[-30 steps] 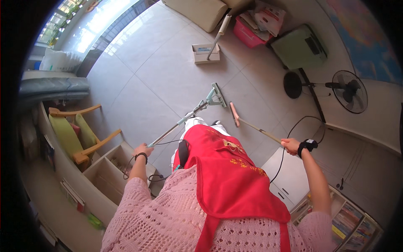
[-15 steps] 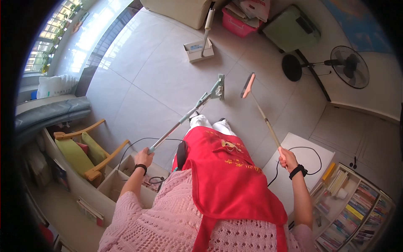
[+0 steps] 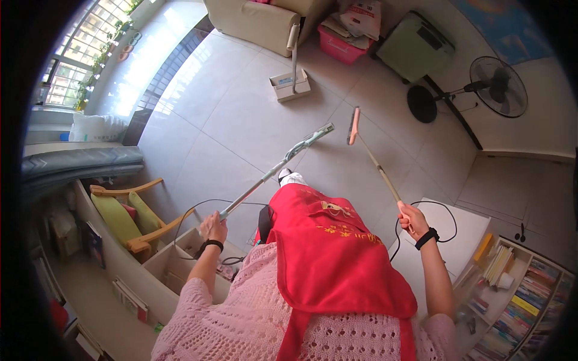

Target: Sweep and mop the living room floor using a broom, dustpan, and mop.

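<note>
My left hand [image 3: 213, 230] is closed round the end of a long silver and pale green mop [image 3: 256, 188]. Its narrow head [image 3: 317, 133] points away from me over the tiled floor, tilted edge-on. In my right hand [image 3: 413, 220] is the pink grip of a floor brush [image 3: 384, 174] with a long tan handle. The brush's pink head [image 3: 353, 126] is just right of the mop head, with a gap between them. Whether either head touches the floor I cannot tell. A red apron [image 3: 337, 259] covers my front.
Ahead stands an upright-handled dustpan [image 3: 289, 87], with a pink bin [image 3: 343, 47], a green suitcase [image 3: 415, 48] and a standing fan [image 3: 497, 84] beyond. A wooden-armed chair [image 3: 144, 237] and open storage unit are left. A white table [image 3: 442, 231] and bookshelf [image 3: 512, 289] are right.
The mop head has turned from crosswise to nearly in line with its pole. The brush head has swung slightly left and more upright. The whole view has shifted a little.
</note>
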